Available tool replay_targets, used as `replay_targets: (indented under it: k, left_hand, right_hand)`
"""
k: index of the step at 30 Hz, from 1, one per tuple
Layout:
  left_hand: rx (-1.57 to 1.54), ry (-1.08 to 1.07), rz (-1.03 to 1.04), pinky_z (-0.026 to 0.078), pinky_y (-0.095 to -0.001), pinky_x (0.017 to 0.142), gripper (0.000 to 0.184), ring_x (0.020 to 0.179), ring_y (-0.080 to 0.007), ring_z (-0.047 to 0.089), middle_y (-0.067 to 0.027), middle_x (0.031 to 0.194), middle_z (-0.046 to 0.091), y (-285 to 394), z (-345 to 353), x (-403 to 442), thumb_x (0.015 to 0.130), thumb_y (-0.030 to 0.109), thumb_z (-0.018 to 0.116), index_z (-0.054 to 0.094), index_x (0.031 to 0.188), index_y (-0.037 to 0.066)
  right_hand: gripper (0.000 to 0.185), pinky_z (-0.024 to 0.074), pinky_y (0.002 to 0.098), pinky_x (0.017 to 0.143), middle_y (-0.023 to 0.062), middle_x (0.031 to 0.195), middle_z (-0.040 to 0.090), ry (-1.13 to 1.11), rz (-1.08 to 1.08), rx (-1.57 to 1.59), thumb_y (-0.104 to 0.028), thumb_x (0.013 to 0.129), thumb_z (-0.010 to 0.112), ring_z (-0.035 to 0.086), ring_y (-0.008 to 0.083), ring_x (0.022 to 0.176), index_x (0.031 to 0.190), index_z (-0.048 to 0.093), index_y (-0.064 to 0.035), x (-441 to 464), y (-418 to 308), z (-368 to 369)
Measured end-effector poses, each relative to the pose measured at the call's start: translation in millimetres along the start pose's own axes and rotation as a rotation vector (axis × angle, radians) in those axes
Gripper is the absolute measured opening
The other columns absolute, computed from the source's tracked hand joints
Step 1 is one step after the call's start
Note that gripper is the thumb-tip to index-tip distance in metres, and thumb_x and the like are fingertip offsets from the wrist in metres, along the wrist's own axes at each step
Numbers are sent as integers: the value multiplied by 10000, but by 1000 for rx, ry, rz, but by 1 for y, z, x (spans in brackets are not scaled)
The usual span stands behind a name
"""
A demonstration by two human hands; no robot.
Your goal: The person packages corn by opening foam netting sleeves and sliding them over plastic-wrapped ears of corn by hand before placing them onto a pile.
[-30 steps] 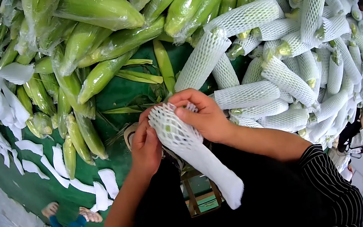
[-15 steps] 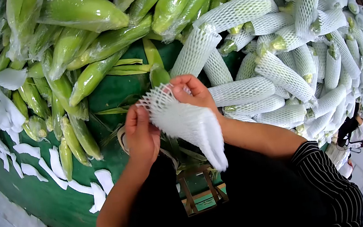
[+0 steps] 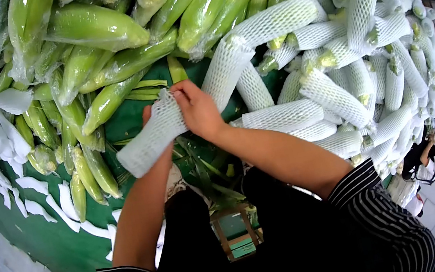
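while holding the white net sleeve (image 3: 152, 136) aslant above the green surface (image 3: 65, 254), pinches its upper end in a nearly closed right hand (image 3: 199, 110); cannot tell the grip of the left hand (image 3: 147, 114), mostly hidden; faces wrapped corn (image 3: 98, 28).

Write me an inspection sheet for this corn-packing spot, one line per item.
Surface: green surface, partly covered by corn and scraps.
Things: white net sleeve in the hands, its contents hidden; film-wrapped corn heaped ahead and to the left, net-wrapped corn piled on the right.
Clutter: white strips at lower left; leaf strips beyond the hands.
Hands: right hand has its fingers on the sleeve's upper end; left hand is mostly hidden behind it, grip unclear.
Cables: nothing seen.
Surroundings: another person at far right.
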State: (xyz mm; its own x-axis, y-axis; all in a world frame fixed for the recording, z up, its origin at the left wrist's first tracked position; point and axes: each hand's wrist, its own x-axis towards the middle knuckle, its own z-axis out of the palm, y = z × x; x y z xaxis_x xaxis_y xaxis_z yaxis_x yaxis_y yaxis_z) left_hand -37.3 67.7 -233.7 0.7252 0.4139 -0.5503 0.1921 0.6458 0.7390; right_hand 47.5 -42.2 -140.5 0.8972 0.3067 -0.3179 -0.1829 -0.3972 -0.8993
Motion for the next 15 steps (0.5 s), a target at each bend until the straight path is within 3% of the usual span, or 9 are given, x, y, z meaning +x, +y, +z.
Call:
replay_targets:
  k: [1, 3, 5, 7, 10, 12, 13, 14, 15]
  left_hand:
    - [18, -52, 43, 513, -370, 830, 212, 928, -246, 606, -109, 1055, 614, 15, 8, 3, 939, 89, 591, 545, 1136, 25]
    - [1264, 113, 662, 462, -385, 919, 364, 1004, -284, 587, -152, 1078, 618, 61, 33, -29, 879, 36, 630, 542, 1230, -2]
    - [1033, -40, 595, 441, -387, 959, 379, 1058, -295, 579, -175, 1129, 611, 64, 49, -35, 869, 34, 631, 547, 1237, -6]
    - [918, -172, 422, 410, -397, 1018, 403, 1140, -334, 561, -194, 1210, 602, 61, 29, -40, 872, 36, 617, 552, 1268, -3]
    - [1536, -10, 836, 432, -457, 975, 332, 1095, -385, 585, -193, 1143, 643, 19, -28, -20, 885, 117, 609, 595, 1208, 40]
    - [1322, -197, 596, 435, -478, 947, 347, 1120, -404, 553, -219, 1168, 602, 45, -4, -33, 854, 71, 609, 589, 1200, 39]
    - [1227, 7, 419, 408, -482, 1003, 423, 1174, -436, 490, -229, 1226, 570, 72, 35, -51, 823, 22, 573, 577, 1246, 3]
    - [1315, -74, 528, 419, -484, 978, 526, 1098, -443, 493, -217, 1159, 568, 89, 51, -63, 737, -25, 547, 577, 1261, 6]
    - [1295, -157, 679, 432, -481, 949, 615, 1037, -416, 504, -187, 1127, 561, 106, 71, -75, 684, -49, 533, 580, 1291, 33]
  right_hand:
    - [167, 498, 403, 800, 233, 970, 643, 8, -20, 18, -156, 1025, 509, 634, 404, 914, 1107, 584, -31, 5, 1, 2]
    - [166, 497, 417, 799, 237, 975, 644, -51, 15, -35, -158, 1028, 498, 628, 421, 926, 1101, 574, -29, 7, 6, -5]
    - [175, 489, 444, 801, 255, 987, 639, -82, -39, -51, -167, 1032, 478, 609, 451, 953, 1103, 546, -22, 10, 16, -3]
    - [206, 492, 481, 842, 281, 1059, 620, -141, -78, -248, -45, 951, 456, 607, 468, 977, 1135, 548, -28, 11, 28, -1]
    - [321, 492, 511, 905, 308, 1191, 565, -302, 26, -534, 6, 859, 428, 589, 485, 1035, 1150, 558, -29, 9, 9, 8]
    - [390, 480, 471, 965, 292, 1261, 540, -375, -74, -496, -52, 882, 483, 563, 464, 1117, 1267, 540, -33, 7, 23, 2]
    - [407, 476, 448, 984, 274, 1281, 543, -437, -353, -388, -94, 893, 528, 575, 432, 1128, 1297, 537, -52, 4, 48, -5]
    - [430, 472, 424, 1003, 256, 1302, 547, -487, -638, -273, -137, 903, 573, 586, 400, 1139, 1327, 535, -71, 6, 68, -12]
    - [494, 426, 379, 1064, 193, 1361, 538, -460, -274, 59, -187, 913, 629, 536, 307, 1235, 1374, 502, -62, -11, 49, -23]
